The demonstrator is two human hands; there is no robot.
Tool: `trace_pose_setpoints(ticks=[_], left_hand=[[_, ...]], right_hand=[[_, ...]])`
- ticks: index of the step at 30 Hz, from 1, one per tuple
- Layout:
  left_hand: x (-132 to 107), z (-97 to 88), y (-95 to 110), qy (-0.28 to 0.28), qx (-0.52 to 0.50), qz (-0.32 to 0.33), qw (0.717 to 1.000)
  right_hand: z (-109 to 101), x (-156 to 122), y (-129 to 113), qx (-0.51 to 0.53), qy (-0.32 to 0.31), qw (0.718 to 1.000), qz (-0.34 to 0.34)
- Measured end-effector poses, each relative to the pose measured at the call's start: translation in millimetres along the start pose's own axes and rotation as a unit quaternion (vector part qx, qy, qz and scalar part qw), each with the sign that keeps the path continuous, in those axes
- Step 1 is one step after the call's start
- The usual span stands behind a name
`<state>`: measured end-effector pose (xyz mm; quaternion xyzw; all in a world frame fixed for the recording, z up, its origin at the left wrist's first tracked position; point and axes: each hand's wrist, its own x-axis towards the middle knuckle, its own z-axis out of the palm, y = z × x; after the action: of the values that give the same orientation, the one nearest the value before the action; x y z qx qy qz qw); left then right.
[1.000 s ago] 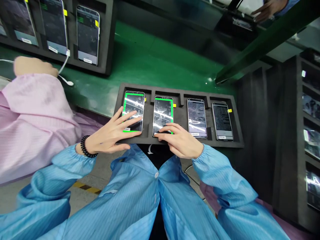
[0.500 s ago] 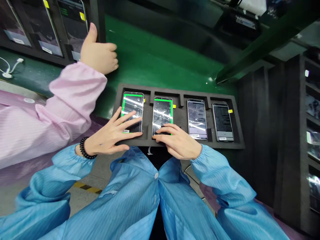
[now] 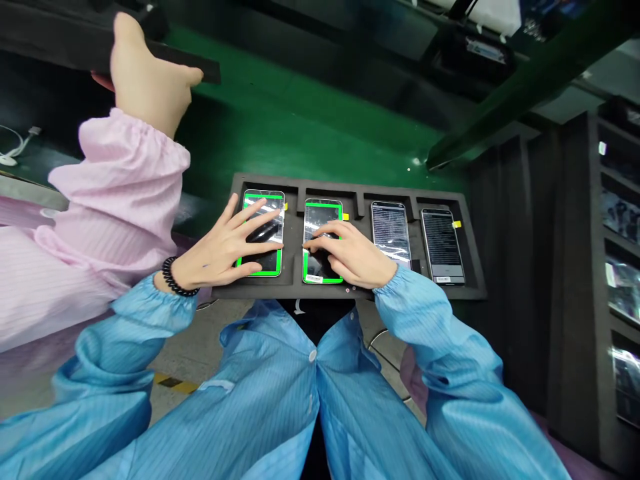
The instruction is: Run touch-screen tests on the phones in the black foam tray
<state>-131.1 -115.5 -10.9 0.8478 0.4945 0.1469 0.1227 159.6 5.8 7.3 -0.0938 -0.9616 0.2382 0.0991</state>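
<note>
A black foam tray [image 3: 280,291] lies before me with phones in its slots. My left hand [image 3: 223,250] is open, its fingers spread over the leftmost phone [image 3: 270,261], whose screen shows a green border. Over the second phone [image 3: 313,267], my right hand [image 3: 357,253] is partly curled, index finger reaching the left side of its green-bordered screen. No object is held in either hand. Lines of text fill the third phone [image 3: 390,227] and the fourth phone [image 3: 443,243], right of my hand. My right hand and sleeve partly cover the third phone.
At upper left, a co-worker's hand [image 3: 150,83] in a pink sleeve grips a tilted black tray [image 3: 60,40]. A white cable [image 3: 20,143] lies on the green bench [image 3: 300,140]. A dark rack [image 3: 605,267] holding devices stands at right.
My fingers have shifted upward over both left phones; green now traces more of the two screens' edges. The co-worker's tray has tilted up, and that hand moved left.
</note>
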Motion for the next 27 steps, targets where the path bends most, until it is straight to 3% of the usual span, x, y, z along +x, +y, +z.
trace_pose_setpoints(ticks=[14, 21, 27], left_hand=[[34, -10.6, -17, 0.023, 0.027, -0.073, 0.997], [41, 0.4, -42, 0.054, 0.034, -0.069, 0.996], [41, 1.8, -45, 0.050, 0.044, -0.057, 0.996]], right_hand=[[-13, 29, 32, 0.045, 0.009, 0.998, 0.043], [-16, 41, 48, 0.116, 0.030, 0.992, 0.039], [-15, 40, 53, 0.191, 0.060, 0.978, 0.063]])
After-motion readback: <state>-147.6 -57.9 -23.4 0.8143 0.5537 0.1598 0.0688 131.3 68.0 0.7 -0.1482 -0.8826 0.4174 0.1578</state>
